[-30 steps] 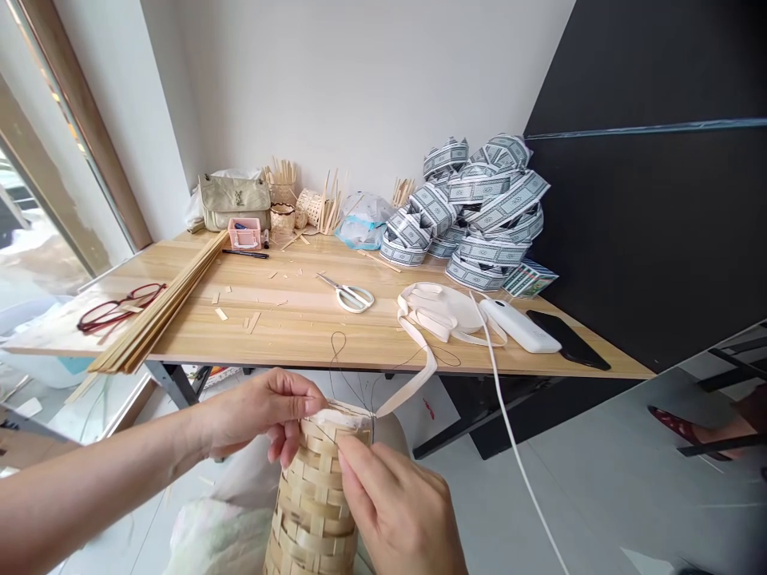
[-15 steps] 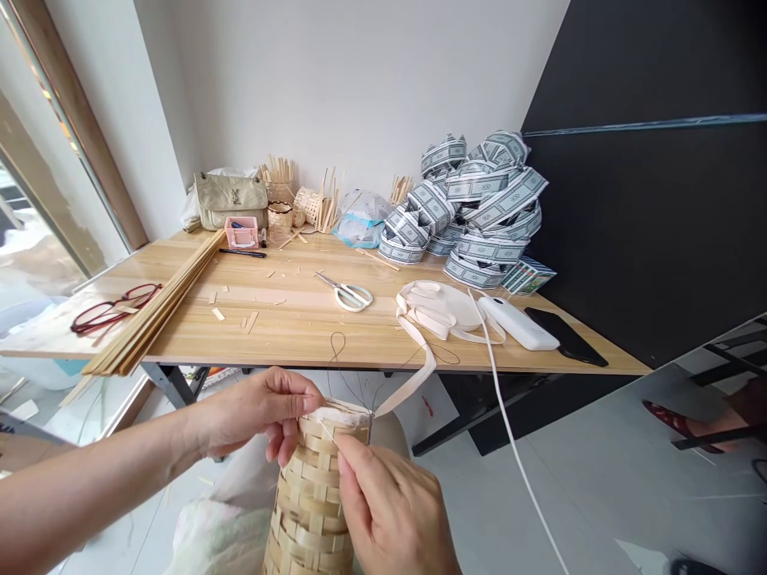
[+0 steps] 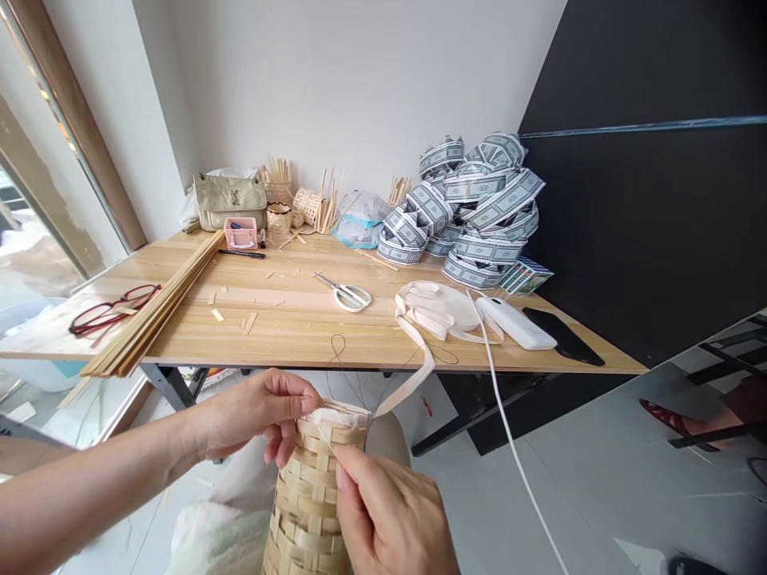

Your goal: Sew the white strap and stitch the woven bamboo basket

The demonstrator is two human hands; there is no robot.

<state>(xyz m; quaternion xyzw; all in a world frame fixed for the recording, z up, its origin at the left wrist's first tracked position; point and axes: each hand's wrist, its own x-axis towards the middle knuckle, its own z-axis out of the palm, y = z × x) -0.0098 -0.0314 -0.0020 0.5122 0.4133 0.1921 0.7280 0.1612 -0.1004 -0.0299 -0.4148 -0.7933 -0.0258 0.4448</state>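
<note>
A tall woven bamboo basket stands upright between my knees, its mouth edged with a pale fabric band. At the left of the rim, my left hand pinches the basket edge between thumb and fingers. My right hand grips a thin needle, its tip against the weave just below the band. Dark thread loops above the rim. From the band's right side a cream ribbon runs up to its coil on the table. The far end of the needle is hidden by my fingers.
On the wooden table lie white-handled scissors, bamboo strips, red glasses, a power bank and a black phone. A white cable hangs over the front edge. Patterned rolls are piled behind.
My right hand and the needle have shifted very slightly left and down. My left hand keeps its hold on the rim, and the view has moved a little.
</note>
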